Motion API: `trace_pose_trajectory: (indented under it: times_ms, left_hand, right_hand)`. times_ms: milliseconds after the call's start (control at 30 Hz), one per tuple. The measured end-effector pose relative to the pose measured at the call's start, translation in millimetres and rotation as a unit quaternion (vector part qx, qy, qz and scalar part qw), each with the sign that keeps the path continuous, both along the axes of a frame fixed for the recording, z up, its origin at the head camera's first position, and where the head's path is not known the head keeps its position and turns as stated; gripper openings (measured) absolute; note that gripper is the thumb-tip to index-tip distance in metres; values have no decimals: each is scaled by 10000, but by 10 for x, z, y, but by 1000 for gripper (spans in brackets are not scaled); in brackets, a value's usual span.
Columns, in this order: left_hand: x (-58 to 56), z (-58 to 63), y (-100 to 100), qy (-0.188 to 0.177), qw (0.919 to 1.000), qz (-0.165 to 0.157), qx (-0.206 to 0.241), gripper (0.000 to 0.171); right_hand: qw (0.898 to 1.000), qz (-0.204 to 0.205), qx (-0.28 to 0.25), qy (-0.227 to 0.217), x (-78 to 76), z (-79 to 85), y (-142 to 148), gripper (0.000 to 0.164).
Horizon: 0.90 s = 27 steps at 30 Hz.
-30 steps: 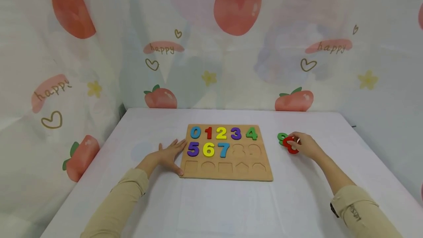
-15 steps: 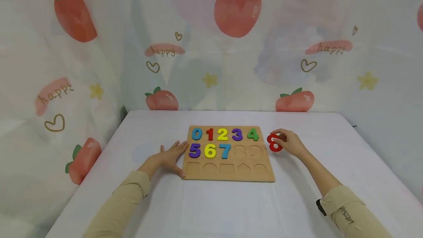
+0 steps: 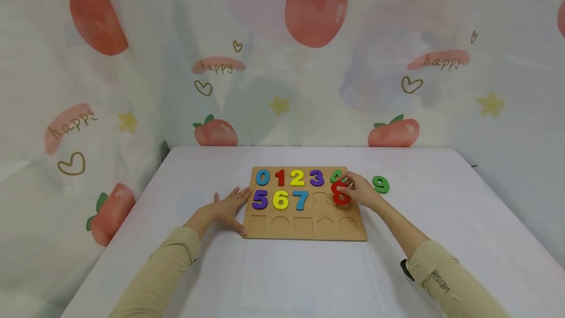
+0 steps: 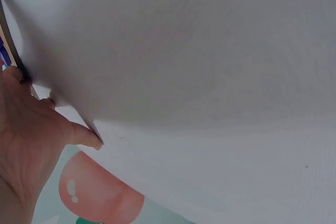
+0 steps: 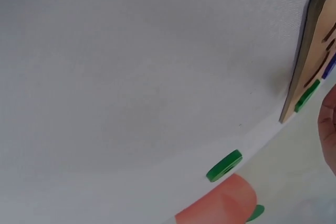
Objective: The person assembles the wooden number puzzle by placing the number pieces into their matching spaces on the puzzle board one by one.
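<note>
My right hand (image 3: 361,190) pinches a red number 8 piece (image 3: 341,197) over the right side of a wooden puzzle board (image 3: 282,232). The 8 partly covers the green 4 (image 3: 336,175) and a recess in the middle row. My left hand (image 3: 227,211) rests with spread fingers against the board's left edge; in the left wrist view the same hand (image 4: 31,135) touches that edge. Pieces 0 to 7 sit in the board, among them the blue 7 (image 3: 300,200). Only a bit of my right hand (image 5: 328,129) shows in the right wrist view.
A green number 9 (image 3: 380,184) lies on the white table (image 3: 304,278) right of the board, also seen in the right wrist view as a green piece (image 5: 224,166). The board's front row has several shaped recesses. A fruit-patterned curtain (image 3: 309,102) stands behind the table.
My right hand has lifted the red 8 off the green 9 and carried it left over the board. The 9 is now uncovered. My left hand stays at the board's edge.
</note>
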<state>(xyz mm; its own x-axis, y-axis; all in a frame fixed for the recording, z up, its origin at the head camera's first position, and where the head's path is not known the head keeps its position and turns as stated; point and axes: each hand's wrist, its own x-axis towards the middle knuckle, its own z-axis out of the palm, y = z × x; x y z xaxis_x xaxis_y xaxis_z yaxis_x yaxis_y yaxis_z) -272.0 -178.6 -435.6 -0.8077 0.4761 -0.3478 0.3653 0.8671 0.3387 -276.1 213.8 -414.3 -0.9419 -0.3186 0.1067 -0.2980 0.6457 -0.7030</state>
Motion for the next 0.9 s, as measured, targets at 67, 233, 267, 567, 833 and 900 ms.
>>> trace_pose_trajectory:
  times_ms: [67, 233, 267, 567, 833, 900]
  left_hand:
    - [0, 1, -2, 42, 10000, 6, -14, 123]
    - [12, 28, -16, 59, 10000, 54, -30, 123]
    - [16, 31, -17, 55, 10000, 54, -13, 123]
    - [2, -2, 2, -5, 10000, 87, -21, 122]
    - [3, 21, 2, -58, 9999, 95, -91, 122]
    - [0, 37, 9, -44, 9999, 80, -49, 122]
  right_hand:
    - [10000, -7, -9, -5, -15, 1, -51, 21]
    - [9998, -91, -124, -159, -69, 15, -147, 21]
    - [9996, -111, -133, -213, -78, 15, -160, 22]
    - [9967, -260, -404, -657, -121, -34, -265, 25]
    - [9906, -109, -621, -1216, -131, -60, -374, 24]
    - [9905, -70, -588, -1239, -147, -52, -388, 23]
